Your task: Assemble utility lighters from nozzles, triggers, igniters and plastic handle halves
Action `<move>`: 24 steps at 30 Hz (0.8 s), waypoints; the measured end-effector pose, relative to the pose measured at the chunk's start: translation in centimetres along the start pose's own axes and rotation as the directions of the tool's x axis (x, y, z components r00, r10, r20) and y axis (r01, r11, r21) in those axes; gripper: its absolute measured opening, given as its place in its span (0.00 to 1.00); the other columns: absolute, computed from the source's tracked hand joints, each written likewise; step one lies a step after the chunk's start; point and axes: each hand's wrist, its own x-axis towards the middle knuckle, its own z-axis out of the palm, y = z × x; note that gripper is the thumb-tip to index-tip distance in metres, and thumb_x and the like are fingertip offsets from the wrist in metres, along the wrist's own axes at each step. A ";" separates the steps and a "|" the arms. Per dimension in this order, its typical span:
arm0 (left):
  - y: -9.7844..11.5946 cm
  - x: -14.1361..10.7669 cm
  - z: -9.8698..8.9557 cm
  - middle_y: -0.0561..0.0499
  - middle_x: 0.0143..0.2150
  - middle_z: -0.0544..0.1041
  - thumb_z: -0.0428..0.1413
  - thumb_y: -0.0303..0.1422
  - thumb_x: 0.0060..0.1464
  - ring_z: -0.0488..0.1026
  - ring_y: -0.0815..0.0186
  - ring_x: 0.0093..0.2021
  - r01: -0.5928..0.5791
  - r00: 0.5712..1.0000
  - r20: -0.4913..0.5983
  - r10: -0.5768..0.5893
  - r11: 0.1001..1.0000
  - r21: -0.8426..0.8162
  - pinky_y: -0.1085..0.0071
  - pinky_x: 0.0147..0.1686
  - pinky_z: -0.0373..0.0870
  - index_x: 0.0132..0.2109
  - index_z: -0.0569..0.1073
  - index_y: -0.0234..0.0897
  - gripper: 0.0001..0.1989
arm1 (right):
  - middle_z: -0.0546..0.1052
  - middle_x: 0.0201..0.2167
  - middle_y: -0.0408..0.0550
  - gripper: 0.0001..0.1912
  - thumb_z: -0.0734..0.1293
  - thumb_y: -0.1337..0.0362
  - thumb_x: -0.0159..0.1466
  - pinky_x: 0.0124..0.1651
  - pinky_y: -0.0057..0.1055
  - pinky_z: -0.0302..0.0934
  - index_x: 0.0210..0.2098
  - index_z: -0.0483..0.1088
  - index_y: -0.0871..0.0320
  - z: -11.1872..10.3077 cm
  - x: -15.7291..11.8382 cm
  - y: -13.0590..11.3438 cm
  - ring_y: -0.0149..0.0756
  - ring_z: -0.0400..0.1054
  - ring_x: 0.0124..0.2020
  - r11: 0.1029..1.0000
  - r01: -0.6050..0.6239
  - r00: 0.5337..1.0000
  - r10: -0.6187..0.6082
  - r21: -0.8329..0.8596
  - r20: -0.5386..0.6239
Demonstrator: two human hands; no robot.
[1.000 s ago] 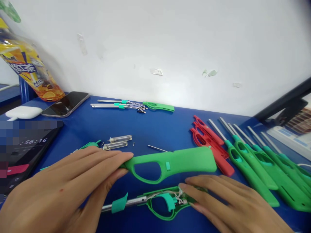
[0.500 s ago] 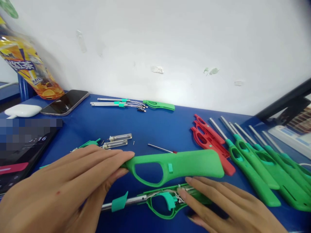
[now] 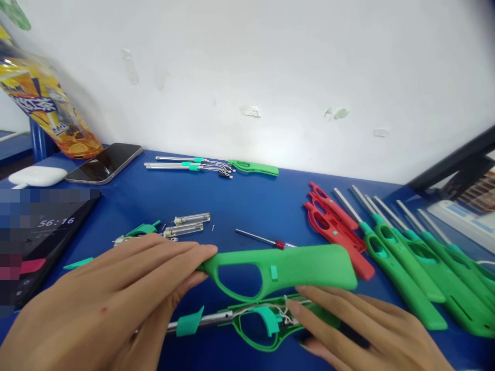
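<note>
Between its thumb and fingers, my left hand pinches the narrow end of a green shell half, held just above an open lighter body. Inside that open body are white wires and a teal trigger; a metal tube with a teal collar extends from it to the left. My right hand grips the wide end of the open body, its fingertips near the wires and just under the shell half. The right fingers partly hide the body's wide end.
A screwdriver, clear tanks and red shells lie behind the hands. Several assembled green lighters are at the right. Metal tubes with wires lie near the wall; phones and a drink bottle are at the left.
The green shell half has moved slightly down, closer to the open body, showing more of the screwdriver. My left hand has shifted a little right with it, and my right hand has lowered slightly.
</note>
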 end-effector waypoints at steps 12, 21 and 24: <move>-1.8 -3.1 -0.7 0.69 0.61 0.88 0.59 0.36 0.77 0.86 0.66 0.58 -0.081 0.995 0.049 0.084 0.996 -0.043 0.71 0.76 0.67 0.71 0.77 0.66 0.22 | 0.89 0.61 0.45 0.33 0.46 0.60 0.89 0.40 0.38 0.87 0.66 0.81 0.46 0.5 -1.5 0.4 0.42 0.90 0.54 0.998 0.066 0.995 -0.066 -0.005 0.081; -1.8 -3.0 -0.4 0.72 0.60 0.88 0.57 0.40 0.78 0.86 0.65 0.59 -0.052 0.998 0.044 0.053 0.998 -0.037 0.70 0.76 0.68 0.71 0.77 0.71 0.22 | 0.88 0.63 0.45 0.34 0.44 0.60 0.89 0.47 0.39 0.87 0.68 0.80 0.48 0.9 -1.8 0.4 0.41 0.89 0.57 0.998 0.068 0.996 -0.068 0.004 0.063; -1.8 -3.2 -0.6 0.72 0.60 0.88 0.57 0.42 0.78 0.87 0.64 0.58 -0.048 0.998 0.048 0.049 0.999 -0.019 0.69 0.77 0.69 0.70 0.77 0.71 0.20 | 0.88 0.64 0.46 0.31 0.47 0.60 0.89 0.49 0.39 0.87 0.69 0.80 0.49 1.0 -2.0 0.4 0.43 0.88 0.58 0.997 0.077 0.995 -0.077 0.000 0.067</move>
